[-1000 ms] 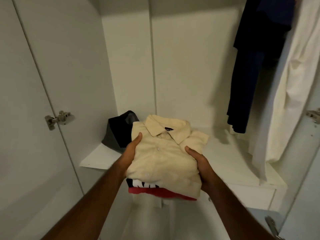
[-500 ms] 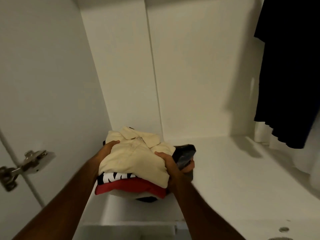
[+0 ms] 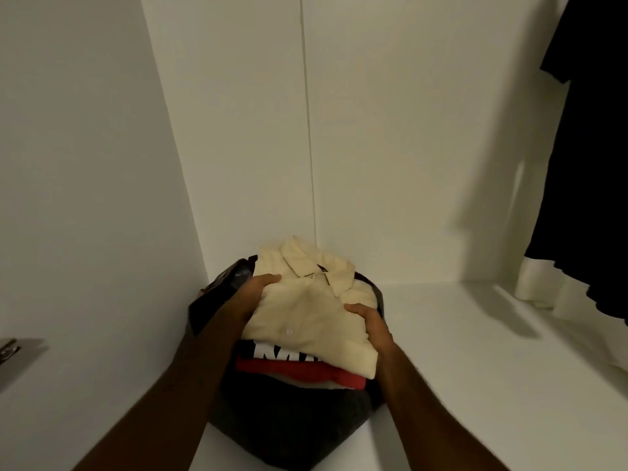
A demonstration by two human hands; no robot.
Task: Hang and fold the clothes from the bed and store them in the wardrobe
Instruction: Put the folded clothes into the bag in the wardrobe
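Folded stack sits on the wardrobe shelf, in the left rear corner, resting on a dark grey garment. Top item: cream collared shirt; beneath it a black-and-white printed layer and a red layer. Judged light, soft and limp; the folds would slump if lifted by one edge, so support at both sides is advised. Left hand clasps the shirt's left edge, thumb on top. Right hand clasps the right edge likewise. Each grip is partly closed, fingers underneath hidden. Dark garment hangs at right.
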